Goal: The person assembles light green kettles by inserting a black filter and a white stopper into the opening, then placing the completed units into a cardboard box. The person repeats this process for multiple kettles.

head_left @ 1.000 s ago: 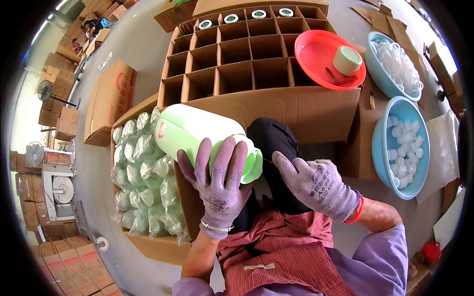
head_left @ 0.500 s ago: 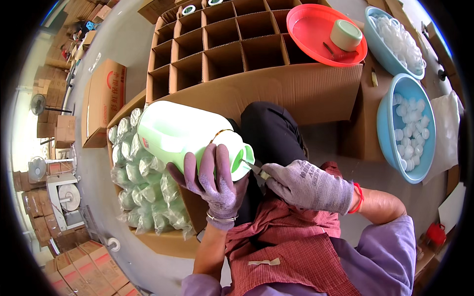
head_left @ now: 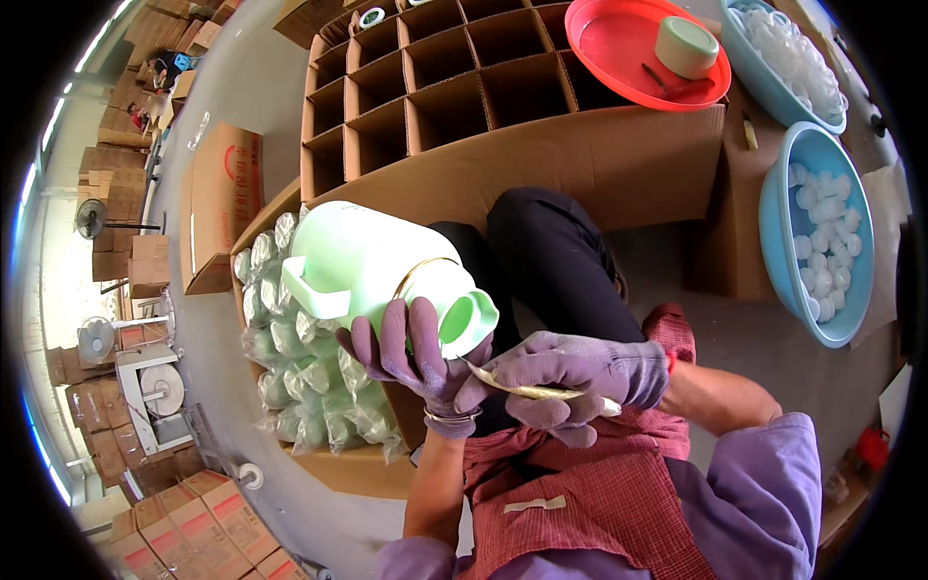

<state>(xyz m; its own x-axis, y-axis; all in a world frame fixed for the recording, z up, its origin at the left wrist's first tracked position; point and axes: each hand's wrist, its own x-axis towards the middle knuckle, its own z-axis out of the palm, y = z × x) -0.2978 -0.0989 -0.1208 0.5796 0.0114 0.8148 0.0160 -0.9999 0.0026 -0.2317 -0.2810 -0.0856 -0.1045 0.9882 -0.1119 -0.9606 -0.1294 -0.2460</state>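
Note:
A pale green thermos jug lies tilted over my lap, its open mouth and spout toward the lower right. The jug's looped handle sticks out at the left, and a thin gold ring circles its shoulder. My left hand, in a purple-grey glove, is closed around the underside of the neck. In my gloved right hand is a small knife with a pale, slender handle. The knife's thin tip is close to the lower rim of the mouth; whether it touches cannot be seen.
A divided cardboard box stands ahead, carrying a red tray with a pale green cup. At right, one blue basin holds white caps, another translucent pieces. Plastic-wrapped green items fill a box at left.
My jug has rolled, bringing its handle out to the left. My right hand has turned over, and the knife tip has moved from inside the mouth to its lower rim.

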